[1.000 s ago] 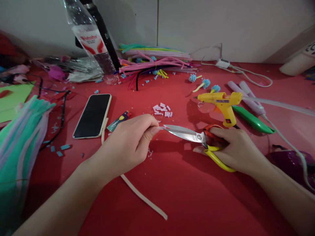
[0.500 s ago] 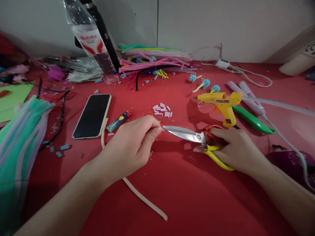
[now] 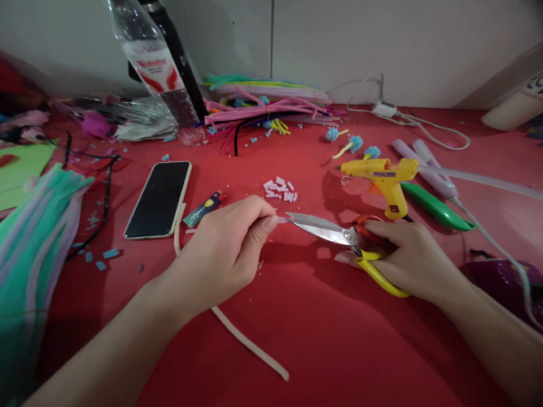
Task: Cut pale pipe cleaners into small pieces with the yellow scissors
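My left hand [image 3: 237, 249] is closed in a pinch at the centre. From its fingertips pokes the short end of a thin pale pink pipe cleaner [image 3: 281, 220]; the rest of it is hidden in the hand. In my right hand [image 3: 409, 257] is a pair of scissors [image 3: 326, 230] with red and yellow handles. The blades point left and are slightly parted, their tips right by the pink end. Beyond the hands lies a small pile of cut pale pink pieces [image 3: 280, 190].
Left of my hands lie a phone [image 3: 159, 199], a lighter [image 3: 204, 208] and a cream cord [image 3: 250, 342]. A yellow glue gun [image 3: 382, 169] and a green item [image 3: 435, 206] lie to the right. Pipe cleaner bundles [image 3: 271, 107] and a plastic bottle [image 3: 155, 70] stand behind.
The scissors have shifted slightly right and their blades have parted a little. More of the pink end now shows past my left fingertips.
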The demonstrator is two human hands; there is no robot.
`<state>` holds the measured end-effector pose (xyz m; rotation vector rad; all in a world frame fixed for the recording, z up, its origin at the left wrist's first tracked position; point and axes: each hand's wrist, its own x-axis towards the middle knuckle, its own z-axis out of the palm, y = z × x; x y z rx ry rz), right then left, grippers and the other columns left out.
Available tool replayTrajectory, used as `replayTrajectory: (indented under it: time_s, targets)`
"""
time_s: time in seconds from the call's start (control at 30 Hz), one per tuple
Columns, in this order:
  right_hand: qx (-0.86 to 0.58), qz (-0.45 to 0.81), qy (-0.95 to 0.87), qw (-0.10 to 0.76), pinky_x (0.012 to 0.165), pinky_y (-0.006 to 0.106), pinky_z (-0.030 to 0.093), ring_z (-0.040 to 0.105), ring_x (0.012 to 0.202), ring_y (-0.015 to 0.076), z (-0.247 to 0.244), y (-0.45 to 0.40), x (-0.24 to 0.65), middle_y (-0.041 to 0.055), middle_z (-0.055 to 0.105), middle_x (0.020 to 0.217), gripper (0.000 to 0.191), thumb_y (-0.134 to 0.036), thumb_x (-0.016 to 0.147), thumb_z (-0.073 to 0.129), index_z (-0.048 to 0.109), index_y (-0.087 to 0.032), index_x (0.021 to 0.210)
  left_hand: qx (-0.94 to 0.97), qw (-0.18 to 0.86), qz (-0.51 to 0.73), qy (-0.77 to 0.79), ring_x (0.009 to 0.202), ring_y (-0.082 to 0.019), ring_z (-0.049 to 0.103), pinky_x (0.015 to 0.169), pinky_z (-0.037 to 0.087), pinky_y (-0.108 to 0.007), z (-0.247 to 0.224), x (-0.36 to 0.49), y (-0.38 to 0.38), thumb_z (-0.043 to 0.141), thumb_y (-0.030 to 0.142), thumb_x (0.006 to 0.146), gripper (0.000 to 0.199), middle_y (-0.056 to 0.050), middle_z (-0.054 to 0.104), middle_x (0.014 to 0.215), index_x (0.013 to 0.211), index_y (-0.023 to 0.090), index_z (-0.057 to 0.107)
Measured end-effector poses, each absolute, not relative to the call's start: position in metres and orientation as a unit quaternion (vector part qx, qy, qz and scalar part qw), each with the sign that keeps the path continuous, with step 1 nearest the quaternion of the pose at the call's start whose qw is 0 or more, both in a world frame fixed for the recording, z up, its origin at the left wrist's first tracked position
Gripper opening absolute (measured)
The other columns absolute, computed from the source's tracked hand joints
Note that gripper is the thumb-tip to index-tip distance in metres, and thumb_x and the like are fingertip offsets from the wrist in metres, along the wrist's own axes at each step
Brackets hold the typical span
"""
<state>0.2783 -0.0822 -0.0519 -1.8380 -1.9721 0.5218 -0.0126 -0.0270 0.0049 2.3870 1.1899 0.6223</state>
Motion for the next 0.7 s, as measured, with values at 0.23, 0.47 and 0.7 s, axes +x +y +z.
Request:
replayTrajectory:
  time_s: [0.23, 0.47, 0.7]
  targets:
    - [-0.657, 0.184, -0.711, 0.174, 0.048, 0.023, 0.025, 0.027, 0.057, 0.01, -0.0491, -0.0812, 0.2764, -0.0058, 0.037, 0.057, 0.042, -0.05, 0.068, 0.076, 0.048, -0.019, 0.063, 0.848, 0.209, 0.222, 0.433, 0.063, -0.012, 0.054, 0.059, 0.04, -0.026, 0.0061, -0.0117, -0.0284, 0.045, 0.025, 0.097, 0.017, 0.001, 0.06, 0.071, 0.084, 0.018, 0.054]
    - [-0.656, 0.183, -0.711, 0.176, 0.049, 0.023, 0.026, 0.028, 0.056, 0.0098, -0.0504, -0.0807, 0.2778, -0.006, 0.038, 0.057, 0.044, -0.053, 0.067, 0.076, 0.048, -0.019, 0.063, 0.847, 0.213, 0.221, 0.434, 0.064, -0.011, 0.054, 0.06, 0.04, -0.026, 0.0064, -0.0117, -0.0287, 0.046, 0.024, 0.097, 0.016, 0.002, 0.06, 0.072, 0.085, 0.018, 0.054]
    - [-0.662, 0.2, -0.7, 0.18, 0.047, 0.023, 0.024, 0.026, 0.055, 0.0096, -0.0456, -0.0813, 0.2722, -0.0063, 0.035, 0.056, 0.046, -0.053, 0.065, 0.077, 0.045, -0.019, 0.062, 0.848, 0.208, 0.229, 0.43, 0.061, -0.01, 0.051, 0.059, 0.039, -0.025, 0.0078, -0.0107, -0.0298, 0.046, 0.022, 0.097, 0.016, 0.003, 0.057, 0.069, 0.084, 0.018, 0.054]
